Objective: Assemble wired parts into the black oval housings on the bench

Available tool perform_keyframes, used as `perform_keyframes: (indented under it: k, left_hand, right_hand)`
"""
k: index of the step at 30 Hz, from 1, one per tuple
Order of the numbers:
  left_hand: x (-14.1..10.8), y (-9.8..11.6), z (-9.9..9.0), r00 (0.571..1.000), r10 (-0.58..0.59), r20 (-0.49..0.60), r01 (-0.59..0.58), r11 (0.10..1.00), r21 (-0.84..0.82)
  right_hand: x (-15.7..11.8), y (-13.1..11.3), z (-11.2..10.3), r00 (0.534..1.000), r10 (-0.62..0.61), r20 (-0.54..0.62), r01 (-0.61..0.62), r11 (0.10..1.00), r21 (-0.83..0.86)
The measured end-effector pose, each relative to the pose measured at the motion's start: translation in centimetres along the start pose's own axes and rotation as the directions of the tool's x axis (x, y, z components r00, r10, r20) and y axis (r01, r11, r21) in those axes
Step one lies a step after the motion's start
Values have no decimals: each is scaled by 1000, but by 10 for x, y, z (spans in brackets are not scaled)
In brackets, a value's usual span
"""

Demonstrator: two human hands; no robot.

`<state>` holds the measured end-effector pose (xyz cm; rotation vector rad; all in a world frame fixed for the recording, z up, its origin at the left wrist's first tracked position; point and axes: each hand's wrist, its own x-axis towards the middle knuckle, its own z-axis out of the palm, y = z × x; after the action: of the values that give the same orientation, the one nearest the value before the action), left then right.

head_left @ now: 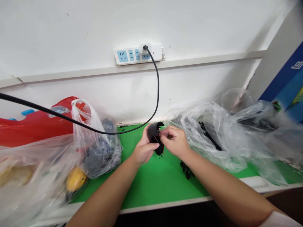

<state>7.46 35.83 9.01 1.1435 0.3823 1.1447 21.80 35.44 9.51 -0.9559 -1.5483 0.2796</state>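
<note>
A black curved device with thin red and dark wires showing is held above the green table surface. My left hand grips it from the left, its thumb lying across the lower black part. On the right side of the device, my right hand has its fingers pinched together at the wires near the opening. Whatever lies between those fingertips is too small to make out. Several small black parts lie on the green surface beside my right forearm.
Clear plastic bags with dark parts lie at the right. At the left are a filled bag, a red bag and a yellow object. A black cable hangs from the power strip across the left side.
</note>
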Motion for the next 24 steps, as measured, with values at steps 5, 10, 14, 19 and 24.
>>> perform_keyframes:
  k: [5, 10, 14, 19, 24]
  left_hand:
    - [1, 0, -1, 1000, -4, -26, 4, 1000, 1]
    - [1, -1, 0, 1000, -1, -25, 1, 1000, 8]
    - [1, -1, 2, 999, -6, -35, 6, 1000, 14]
    - [1, 0, 1, 1000, -8, -26, 9, 1000, 25]
    - [1, 1, 0, 1000, -16, -19, 16, 999, 35]
  right_hand:
    - [0, 2, 0, 998, -61, -9, 61, 998, 13]
    - [1, 2, 0, 999, -33, 4, 33, 999, 4]
    - [1, 2, 0, 1000, 21, 20, -21, 1000, 21]
    - [1, 3, -1, 998, 57, 25, -57, 998, 30]
    - [2, 3, -1, 995, 82, 50, -85, 995, 47]
